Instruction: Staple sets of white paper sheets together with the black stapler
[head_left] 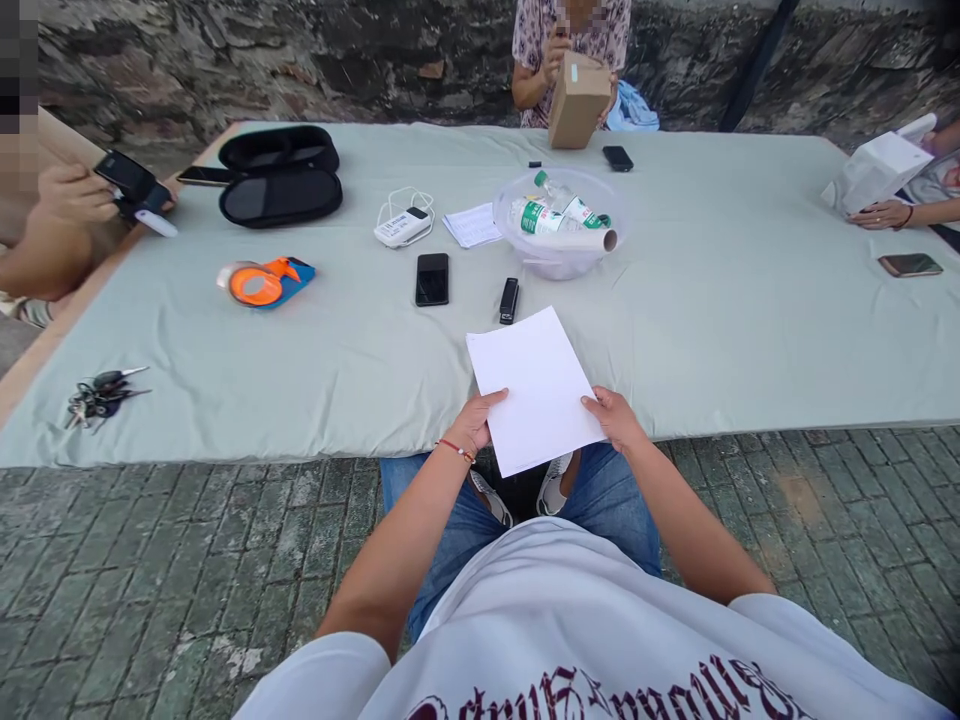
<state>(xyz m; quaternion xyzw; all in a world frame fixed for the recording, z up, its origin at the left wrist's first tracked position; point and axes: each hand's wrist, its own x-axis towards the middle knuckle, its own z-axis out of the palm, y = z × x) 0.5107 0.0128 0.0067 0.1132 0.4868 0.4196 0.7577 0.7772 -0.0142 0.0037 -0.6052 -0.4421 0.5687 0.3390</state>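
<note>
Both of my hands hold white paper (534, 395), one sheet or a thin stack, at the near edge of the table. My left hand (478, 418) grips its left side, thumb on top, and my right hand (611, 415) pinches the right side the same way. The fingers beneath are hidden by the paper. Just beyond the paper's far edge lies a black stapler (509, 300). A black smartphone (433, 279) rests to the left of the stapler.
Behind the stapler stands a clear plastic bowl (555, 262) with bottles and a cardboard tube. A tape dispenser (266, 284), keys (105, 395) and an open black case (281, 198) lie leftward. Across the table (735, 330), a person holds a cardboard box (579, 100); other people sit at both ends.
</note>
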